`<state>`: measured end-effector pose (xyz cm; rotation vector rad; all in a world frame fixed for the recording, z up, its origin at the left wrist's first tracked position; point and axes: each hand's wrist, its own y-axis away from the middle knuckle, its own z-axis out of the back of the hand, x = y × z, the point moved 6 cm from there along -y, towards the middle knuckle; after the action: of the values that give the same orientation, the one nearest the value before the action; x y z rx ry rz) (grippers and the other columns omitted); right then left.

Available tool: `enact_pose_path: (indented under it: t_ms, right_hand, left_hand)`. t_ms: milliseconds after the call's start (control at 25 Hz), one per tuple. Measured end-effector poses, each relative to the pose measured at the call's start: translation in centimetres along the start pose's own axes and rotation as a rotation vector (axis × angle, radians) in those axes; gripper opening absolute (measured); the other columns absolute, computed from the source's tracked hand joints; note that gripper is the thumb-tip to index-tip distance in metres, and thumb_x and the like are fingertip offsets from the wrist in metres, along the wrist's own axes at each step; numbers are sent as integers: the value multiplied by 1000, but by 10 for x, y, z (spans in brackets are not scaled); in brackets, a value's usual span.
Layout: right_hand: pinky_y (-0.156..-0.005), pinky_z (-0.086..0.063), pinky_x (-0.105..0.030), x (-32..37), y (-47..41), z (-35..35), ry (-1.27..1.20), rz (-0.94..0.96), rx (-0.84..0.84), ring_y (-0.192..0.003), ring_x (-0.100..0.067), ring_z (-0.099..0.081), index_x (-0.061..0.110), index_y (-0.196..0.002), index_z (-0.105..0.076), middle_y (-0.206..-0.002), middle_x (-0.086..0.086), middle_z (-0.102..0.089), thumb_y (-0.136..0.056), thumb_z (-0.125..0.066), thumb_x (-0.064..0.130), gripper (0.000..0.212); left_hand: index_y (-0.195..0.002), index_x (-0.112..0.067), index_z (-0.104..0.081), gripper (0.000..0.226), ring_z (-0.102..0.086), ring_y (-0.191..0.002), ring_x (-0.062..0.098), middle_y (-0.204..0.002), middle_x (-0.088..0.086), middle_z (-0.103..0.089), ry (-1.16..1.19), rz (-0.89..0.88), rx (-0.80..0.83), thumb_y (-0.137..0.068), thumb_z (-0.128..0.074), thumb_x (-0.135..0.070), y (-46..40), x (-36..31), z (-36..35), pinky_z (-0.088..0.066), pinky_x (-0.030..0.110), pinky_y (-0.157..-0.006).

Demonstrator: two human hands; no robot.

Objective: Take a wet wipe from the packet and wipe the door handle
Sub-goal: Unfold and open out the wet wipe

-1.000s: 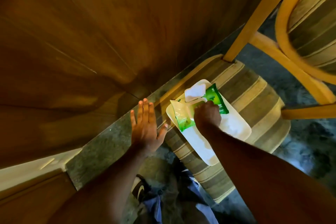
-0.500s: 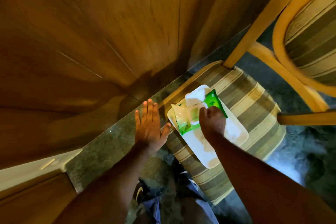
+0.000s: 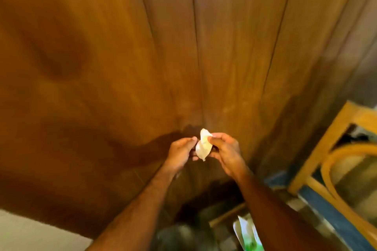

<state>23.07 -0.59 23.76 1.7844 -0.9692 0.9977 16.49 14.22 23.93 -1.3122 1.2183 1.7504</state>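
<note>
Item, as I see it from my remote station: one small crumpled white wet wipe (image 3: 202,145), held up in front of the brown wood-panelled door (image 3: 183,57) between both hands. The left hand (image 3: 180,152) has its fingers (image 3: 190,141) curled and pinching the wipe's left edge — the right hand (image 3: 225,152) pinches the right edge with fingers pressed together. The green-and-white wipe packet (image 3: 247,234) lies low at the bottom edge — blurred — beside a yellow wooden chair frame (image 3: 326,140).

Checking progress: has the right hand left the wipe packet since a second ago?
Yes. The right hand rose off the green packet and holds the wipe before the wooden door.
</note>
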Motion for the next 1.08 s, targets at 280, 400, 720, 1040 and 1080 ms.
enact_pose_path:
  t_ms: [280, 400, 720, 1040, 1080]
  right_hand:
    - [-68, -57, -38, 136, 70, -219, -165, 139, 455, -74, -23, -68, 4, -98, -66, -80, -13, -70, -87, -61, -7, 17]
    - [-68, -57, -40, 163, 102, -274, -189, 207, 570, -75, -23, -69, 5, -99, -64, -78, -9, -72, -87, -64, 2, 12]
    - [-58, -57, -30, 212, 166, -360, -106, 508, 585, -74, -21, -71, 11, -85, -65, -88, -15, -75, -78, -75, 5, 14]
    - [-39, -44, -22, 219, 176, -374, 17, 502, 627, -65, -14, -68, 13, -82, -60, -74, -3, -67, -78, -78, 10, 19]
    - [-36, -41, -21, 216, 175, -373, 24, 448, 659, -61, -14, -66, 11, -81, -58, -75, -6, -66, -79, -77, 7, 20]
  left_hand:
    - [-96, -4, -74, 15, -73, -68, 15, -81, 10, -74, 84, -296, -61, -92, -68, 9, 96, -188, 172, -63, 29, -63]
    - [-95, -5, -75, 12, -73, -70, 16, -84, 12, -74, 19, -382, -79, -93, -69, 5, 136, -222, 222, -64, 30, -64]
    - [-100, -10, -77, 27, -72, -73, 15, -86, 6, -77, 12, -500, -112, -79, -80, -27, 219, -272, 287, -61, 31, -70]
    - [-92, -4, -71, 12, -67, -61, 12, -81, 10, -69, 9, -533, -323, -99, -63, 0, 238, -286, 311, -60, 24, -58]
    - [-92, -5, -72, 14, -69, -63, 12, -83, 9, -70, 13, -530, -336, -100, -61, -1, 238, -285, 314, -60, 24, -58]
